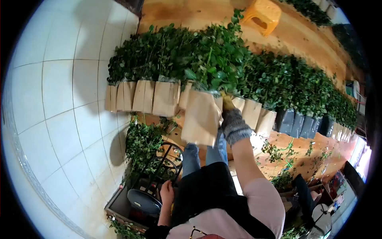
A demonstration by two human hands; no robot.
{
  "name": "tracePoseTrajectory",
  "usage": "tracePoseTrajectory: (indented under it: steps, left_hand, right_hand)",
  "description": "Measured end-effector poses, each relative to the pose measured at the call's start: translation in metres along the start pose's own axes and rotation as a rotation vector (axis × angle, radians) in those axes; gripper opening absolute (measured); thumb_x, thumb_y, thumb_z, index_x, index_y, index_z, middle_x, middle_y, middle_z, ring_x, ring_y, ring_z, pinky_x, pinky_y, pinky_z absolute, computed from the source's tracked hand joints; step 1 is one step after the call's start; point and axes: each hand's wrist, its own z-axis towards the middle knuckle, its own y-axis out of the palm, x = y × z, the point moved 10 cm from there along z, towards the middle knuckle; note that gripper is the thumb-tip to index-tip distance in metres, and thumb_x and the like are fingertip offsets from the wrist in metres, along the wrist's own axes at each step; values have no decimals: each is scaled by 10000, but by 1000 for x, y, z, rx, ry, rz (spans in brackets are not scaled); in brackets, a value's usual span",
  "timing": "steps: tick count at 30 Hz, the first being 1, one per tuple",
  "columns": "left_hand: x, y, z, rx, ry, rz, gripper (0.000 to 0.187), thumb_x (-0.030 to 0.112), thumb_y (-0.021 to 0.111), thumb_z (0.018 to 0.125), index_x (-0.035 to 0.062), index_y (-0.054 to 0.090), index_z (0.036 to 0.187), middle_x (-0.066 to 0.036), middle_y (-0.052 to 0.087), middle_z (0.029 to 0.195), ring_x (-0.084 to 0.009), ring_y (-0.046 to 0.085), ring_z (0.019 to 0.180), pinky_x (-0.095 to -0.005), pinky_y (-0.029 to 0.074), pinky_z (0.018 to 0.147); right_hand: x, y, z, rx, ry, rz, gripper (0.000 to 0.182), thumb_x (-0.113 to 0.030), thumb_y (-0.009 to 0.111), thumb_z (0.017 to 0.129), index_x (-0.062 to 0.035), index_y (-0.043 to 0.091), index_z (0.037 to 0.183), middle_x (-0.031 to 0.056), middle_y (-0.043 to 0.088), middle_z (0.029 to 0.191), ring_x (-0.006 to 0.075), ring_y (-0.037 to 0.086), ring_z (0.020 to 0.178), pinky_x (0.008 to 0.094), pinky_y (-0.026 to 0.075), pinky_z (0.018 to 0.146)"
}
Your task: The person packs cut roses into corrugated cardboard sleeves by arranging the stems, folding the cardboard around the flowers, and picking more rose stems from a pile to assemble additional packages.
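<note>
My right hand (228,102), in a yellowish work glove with a grey knitted cuff, is closed at the side of a bunch of leafy stems wrapped in brown paper (201,117). This bunch is held up in front of a row of similar bunches, its paper end towards me and its green leaves (217,59) pointing away. Clear plastic shows at the edge of the paper. Low at my side, my bare left hand (167,193) has its fingers curled in, with no object showing in them. It is beside a black round-seated stool (145,199).
Brown-wrapped bunches (165,97) and dark-wrapped ones (294,122) line the wooden surface. A yellow plastic stool (262,16) stands beyond them. White tiled wall (59,87) bounds the left. Loose leafy stems (141,143) lie near the black stool, and more litter (278,153) is at right.
</note>
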Motion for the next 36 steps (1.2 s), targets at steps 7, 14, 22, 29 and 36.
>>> tracePoseTrajectory:
  steps: [7, 14, 22, 29, 36]
  left_hand:
    - [-2, 48, -5, -181, -66, -13, 216, 157, 559, 965, 36, 663, 1111, -190, 669, 1063, -372, 638, 1012, -419, 511, 871]
    - [4, 21, 15, -282, -138, -96, 250, 182, 550, 988, 25, 653, 1153, -158, 696, 1085, -311, 674, 1022, -371, 528, 857]
    - [-11, 2, 75, -395, 202, 127, 294, 227, 524, 996, 54, 645, 1200, -171, 664, 1147, -347, 640, 1044, -428, 510, 877]
    - [69, -34, 86, -509, 834, 463, 293, 253, 508, 977, 30, 652, 1102, -208, 662, 1029, -363, 638, 949, -441, 513, 812]
    - [131, 19, 58, -568, 1314, 742, 237, 169, 554, 926, 41, 637, 1108, -224, 676, 1026, -406, 634, 973, -468, 511, 841]
  right_hand:
    - [-26, 97, 46, -7, -48, 117, 533, -312, 503, 1015, -27, 405, 1454, 200, 545, 1356, 332, 528, 1214, 333, 426, 995]
    - [16, 66, 16, -44, 86, 506, 490, -281, 555, 1001, -10, 465, 1400, 140, 607, 1222, 199, 567, 1057, 316, 459, 927]
    - [316, 9, -216, 369, 251, 264, 411, -225, 555, 933, -16, 581, 1286, 157, 693, 1140, 254, 665, 1050, 356, 517, 853]
    - [330, 74, -583, 743, 819, 878, 430, -219, 548, 953, -24, 534, 1336, 112, 657, 959, 181, 611, 686, 300, 473, 523]
    - [304, 289, -693, 717, 588, 1586, 504, -248, 525, 985, -74, 424, 1448, 124, 655, 1193, 289, 611, 1074, 357, 490, 923]
